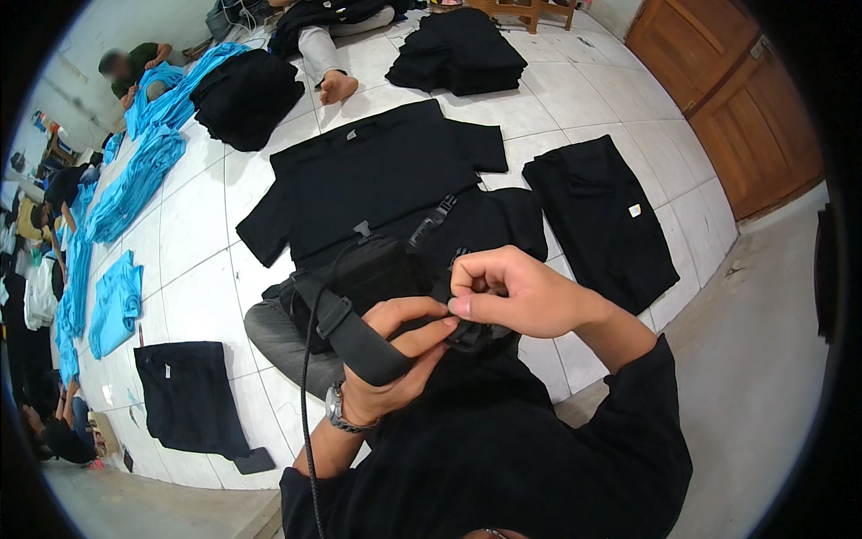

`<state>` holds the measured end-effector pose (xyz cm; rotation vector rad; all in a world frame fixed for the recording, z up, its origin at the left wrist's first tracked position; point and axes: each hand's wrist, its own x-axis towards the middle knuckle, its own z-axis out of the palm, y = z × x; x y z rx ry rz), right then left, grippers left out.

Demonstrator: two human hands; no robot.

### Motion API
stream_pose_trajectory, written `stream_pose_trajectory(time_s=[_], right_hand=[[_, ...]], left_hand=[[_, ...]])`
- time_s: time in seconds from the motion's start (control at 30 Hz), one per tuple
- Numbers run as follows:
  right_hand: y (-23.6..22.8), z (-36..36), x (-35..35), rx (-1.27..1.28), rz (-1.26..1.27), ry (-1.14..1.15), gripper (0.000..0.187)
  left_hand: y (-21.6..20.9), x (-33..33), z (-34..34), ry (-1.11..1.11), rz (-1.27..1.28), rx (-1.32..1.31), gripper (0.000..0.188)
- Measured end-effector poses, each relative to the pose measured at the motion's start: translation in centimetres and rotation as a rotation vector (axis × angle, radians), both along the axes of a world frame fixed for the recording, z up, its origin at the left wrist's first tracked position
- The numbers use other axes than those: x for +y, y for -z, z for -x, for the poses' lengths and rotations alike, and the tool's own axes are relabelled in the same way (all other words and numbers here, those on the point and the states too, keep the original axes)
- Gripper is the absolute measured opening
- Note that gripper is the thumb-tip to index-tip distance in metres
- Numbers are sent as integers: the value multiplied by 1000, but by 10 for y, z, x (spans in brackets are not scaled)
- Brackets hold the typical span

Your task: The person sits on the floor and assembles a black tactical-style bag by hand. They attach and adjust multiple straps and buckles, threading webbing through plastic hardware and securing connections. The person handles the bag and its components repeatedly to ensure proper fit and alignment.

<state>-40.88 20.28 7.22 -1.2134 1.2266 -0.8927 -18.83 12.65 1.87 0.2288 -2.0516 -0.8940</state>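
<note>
A black pouch-like bag [373,278] with webbing straps and plastic buckles lies against my lap. My left hand [400,355], with a metal watch [336,409] on its wrist, is closed at the bag's near edge, and a wide black strap [364,346] crosses over it. My right hand [521,292] is closed in a pinch, its thumb and finger touching my left fingertips. What the pinch holds is too small and dark to make out. Beyond the bag a black T-shirt [377,171] is spread on the floor, and a loose buckle [434,220] hangs over its lower part.
A folded black garment [602,216] lies at the right, another [189,395] at the left. Black stacks [458,49] stand at the far side. Blue cloth [135,184] runs along the left, near other people. A black cord [306,422] passes beside my left arm. Wooden doors [736,117] are at right.
</note>
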Motion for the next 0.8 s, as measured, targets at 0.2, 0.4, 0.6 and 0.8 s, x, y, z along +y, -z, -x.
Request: stream_pose_trajectory(time_s=[0.2,0.4,0.6,0.8], right_hand=[[-24,24,3,193,330,-171,30],[-44,34,-11,596,486,-308,10],[-48,24,-33,542,527,-433,10],[-60,29,-47,519,375,-597,17]], left_hand=[[-3,0,-9,92,-391,29,16],[-14,-4,-9,218,-474,-69,10],[-18,-12,-15,291,-454,-179,12],[-14,-13,-18,362,-525,-191,15]])
